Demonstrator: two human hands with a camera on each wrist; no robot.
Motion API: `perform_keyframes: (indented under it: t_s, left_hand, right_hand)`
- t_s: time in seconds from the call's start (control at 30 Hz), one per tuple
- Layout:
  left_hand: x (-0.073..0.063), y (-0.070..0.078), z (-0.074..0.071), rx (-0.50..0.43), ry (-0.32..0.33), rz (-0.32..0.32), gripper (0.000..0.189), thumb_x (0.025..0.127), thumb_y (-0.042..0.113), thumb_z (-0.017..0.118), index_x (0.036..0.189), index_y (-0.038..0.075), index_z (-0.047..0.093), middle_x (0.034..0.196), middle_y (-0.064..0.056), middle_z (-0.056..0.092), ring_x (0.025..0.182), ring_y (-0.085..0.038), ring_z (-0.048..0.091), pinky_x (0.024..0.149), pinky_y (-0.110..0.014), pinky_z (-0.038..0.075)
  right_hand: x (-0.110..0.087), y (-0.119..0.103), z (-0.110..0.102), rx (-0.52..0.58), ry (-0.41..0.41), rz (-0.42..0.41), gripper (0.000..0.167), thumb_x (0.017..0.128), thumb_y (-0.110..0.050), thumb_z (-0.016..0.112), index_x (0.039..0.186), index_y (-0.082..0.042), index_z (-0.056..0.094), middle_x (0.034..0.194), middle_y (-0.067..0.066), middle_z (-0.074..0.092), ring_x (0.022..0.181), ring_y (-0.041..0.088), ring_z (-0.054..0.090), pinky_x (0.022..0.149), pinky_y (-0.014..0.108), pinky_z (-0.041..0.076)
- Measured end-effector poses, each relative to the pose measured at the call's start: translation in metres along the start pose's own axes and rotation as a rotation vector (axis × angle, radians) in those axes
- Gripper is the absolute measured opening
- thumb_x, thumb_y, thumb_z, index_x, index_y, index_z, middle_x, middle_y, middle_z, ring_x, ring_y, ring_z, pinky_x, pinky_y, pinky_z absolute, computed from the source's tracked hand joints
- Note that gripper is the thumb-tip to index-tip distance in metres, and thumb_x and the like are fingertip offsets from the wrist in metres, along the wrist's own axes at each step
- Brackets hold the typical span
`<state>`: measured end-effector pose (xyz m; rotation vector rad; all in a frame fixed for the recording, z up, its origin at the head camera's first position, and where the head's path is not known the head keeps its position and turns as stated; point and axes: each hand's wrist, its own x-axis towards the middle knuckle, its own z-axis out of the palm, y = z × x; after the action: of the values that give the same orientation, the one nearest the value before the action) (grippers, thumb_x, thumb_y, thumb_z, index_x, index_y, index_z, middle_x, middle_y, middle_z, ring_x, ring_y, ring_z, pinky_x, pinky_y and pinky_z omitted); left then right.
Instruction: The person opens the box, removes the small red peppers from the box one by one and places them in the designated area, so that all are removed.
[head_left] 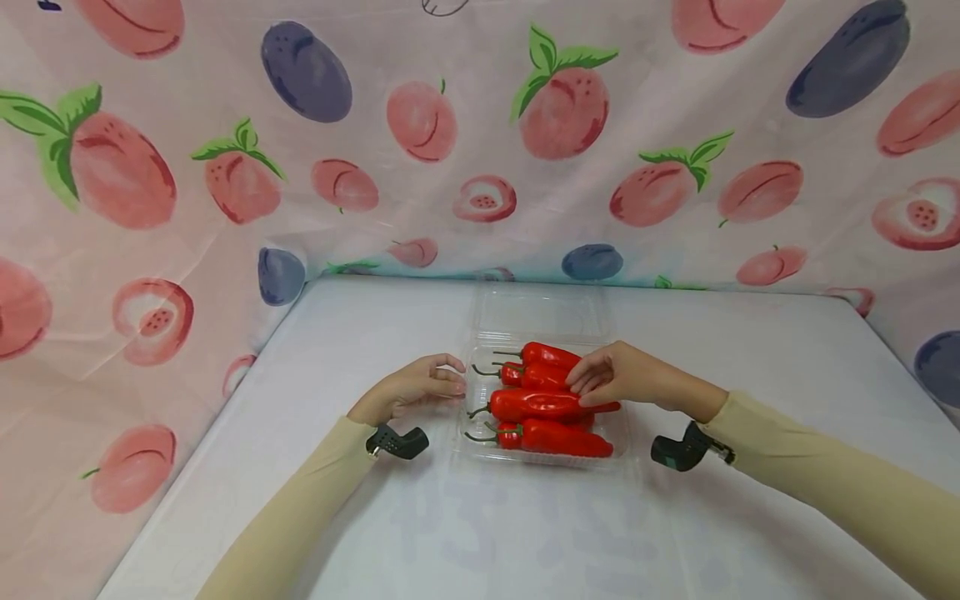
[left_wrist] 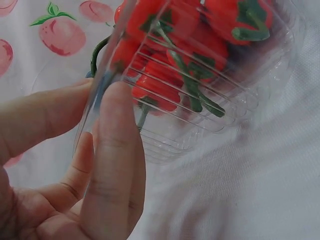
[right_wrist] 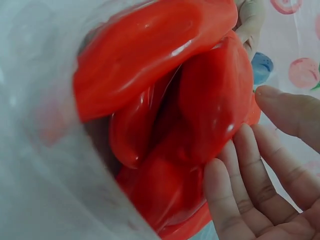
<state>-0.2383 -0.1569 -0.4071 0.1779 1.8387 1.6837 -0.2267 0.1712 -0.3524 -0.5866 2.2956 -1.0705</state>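
Observation:
Several glossy red peppers (head_left: 536, 406) with green stems lie lengthwise in a clear plastic box (head_left: 547, 462), stems pointing left. My left hand (head_left: 420, 386) is at the box's left side; in the left wrist view its thumb and fingers pinch the clear rim. My right hand (head_left: 615, 375) reaches over the right end of the peppers. Its fingertips (right_wrist: 217, 175) touch the peppers, with the fingers fairly straight and the thumb apart. The upper peppers are partly hidden behind this hand in the head view.
The box's clear lid (head_left: 543, 312) lies folded back behind it. A white cloth covers the table (head_left: 495, 533). Fruit-printed fabric (head_left: 480, 125) hangs at the back and left. A dark wrist camera (head_left: 405, 443) sits on each sleeve.

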Motion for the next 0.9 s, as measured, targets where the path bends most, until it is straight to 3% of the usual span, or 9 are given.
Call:
perform_keyframes:
  t_s: [0.5, 0.9]
  left_hand:
    - [0.001, 0.001, 0.001, -0.026, -0.004, 0.005, 0.031, 0.088, -0.008, 0.054, 0.116, -0.001, 0.042, 0.085, 0.002, 0.062, 0.075, -0.006, 0.064, 0.068, -0.019, 0.056]
    - [0.0, 0.0, 0.001, -0.019, 0.003, -0.002, 0.035, 0.089, -0.007, 0.052, 0.121, -0.006, 0.039, 0.082, 0.005, 0.06, 0.074, -0.006, 0.063, 0.068, -0.019, 0.055]
  right_hand:
    - [0.014, -0.009, 0.015, -0.054, 0.0, -0.131, 0.03, 0.08, -0.01, 0.073, 0.108, -0.001, 0.067, 0.104, 0.014, 0.069, 0.093, 0.021, 0.067, 0.083, 0.033, 0.056]
    - [0.018, -0.011, 0.024, -0.191, 0.061, -0.139, 0.032, 0.075, -0.009, 0.077, 0.106, -0.006, 0.069, 0.1, 0.01, 0.07, 0.092, 0.019, 0.063, 0.077, 0.034, 0.058]
